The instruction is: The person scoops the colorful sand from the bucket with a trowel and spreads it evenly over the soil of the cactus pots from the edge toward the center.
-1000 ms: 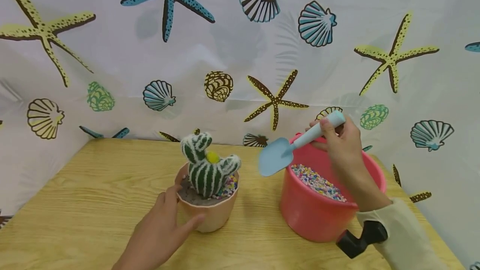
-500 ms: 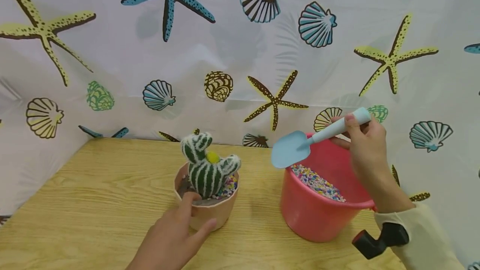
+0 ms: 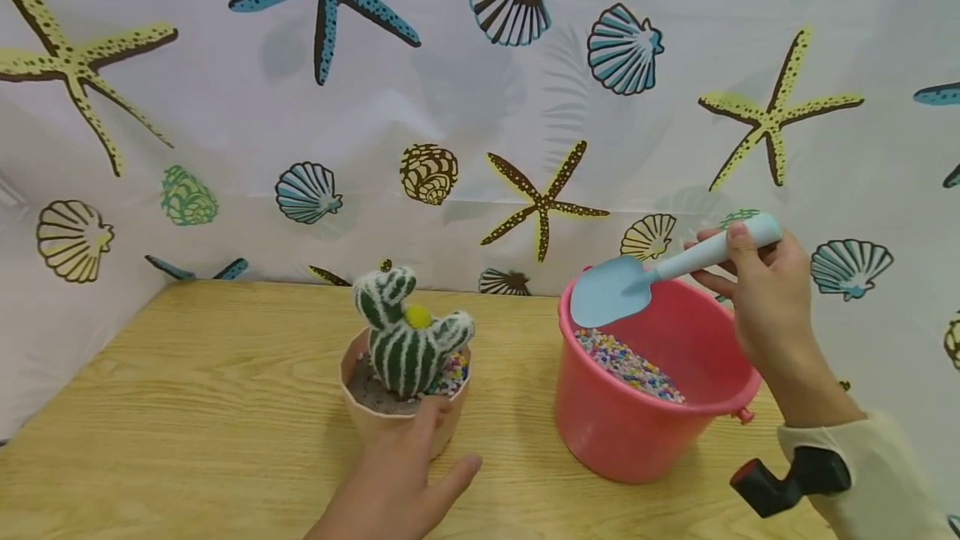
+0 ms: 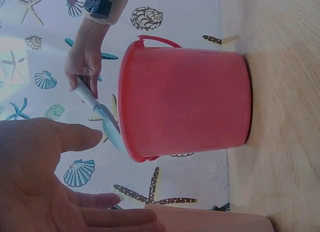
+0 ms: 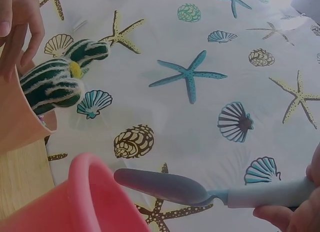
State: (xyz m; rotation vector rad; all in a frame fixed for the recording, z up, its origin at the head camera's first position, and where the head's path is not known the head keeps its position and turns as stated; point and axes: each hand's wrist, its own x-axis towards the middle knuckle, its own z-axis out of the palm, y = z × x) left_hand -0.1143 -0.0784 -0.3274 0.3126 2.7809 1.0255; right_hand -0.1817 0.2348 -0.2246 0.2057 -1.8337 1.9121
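In the head view my right hand (image 3: 776, 302) grips the handle of a light blue hand trowel (image 3: 611, 292), its blade over the left rim of a red bucket (image 3: 626, 440). Multicoloured pellets (image 3: 630, 369) lie inside the bucket. To the left stands a pale peach flowerpot (image 3: 367, 422) with a green-and-white fuzzy cactus (image 3: 405, 357); grey soil fills its left part and coloured pellets its right. My left hand (image 3: 401, 473) is at the pot's near side with thumb and fingers spread. The left wrist view shows the left hand (image 4: 45, 177) holding nothing, fingers beside the pot (image 4: 210, 219).
All stands on a light wooden table (image 3: 187, 382). Behind it hangs a white cloth (image 3: 450, 90) printed with starfish and shells. The bucket's handle (image 4: 160, 40) shows at its rim. A black device (image 3: 795, 477) is strapped on the right wrist.
My right hand has carried the trowel rightward, from between pot and bucket to over the bucket's rim. The left hand has slid right along the pot's near side, its thumb now away from the pot.
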